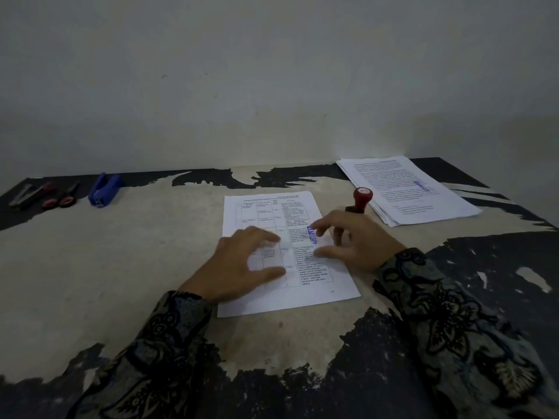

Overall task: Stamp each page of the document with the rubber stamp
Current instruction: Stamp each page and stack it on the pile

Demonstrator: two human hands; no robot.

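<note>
A printed page with a table lies flat in the middle of the table and bears a blue stamp mark near its right side. My left hand hovers over or rests on the page's left half, fingers spread and relaxed. My right hand is over the page's right edge, fingers loosely bent and blurred, holding nothing. The rubber stamp, with a red knob handle, stands upright on the table just beyond my right hand, apart from it.
A stack of pages, its top sheet stamped in blue, lies at the back right. A blue stapler, red-handled scissors and another stapler sit at the back left. The worn tabletop has peeling dark paint.
</note>
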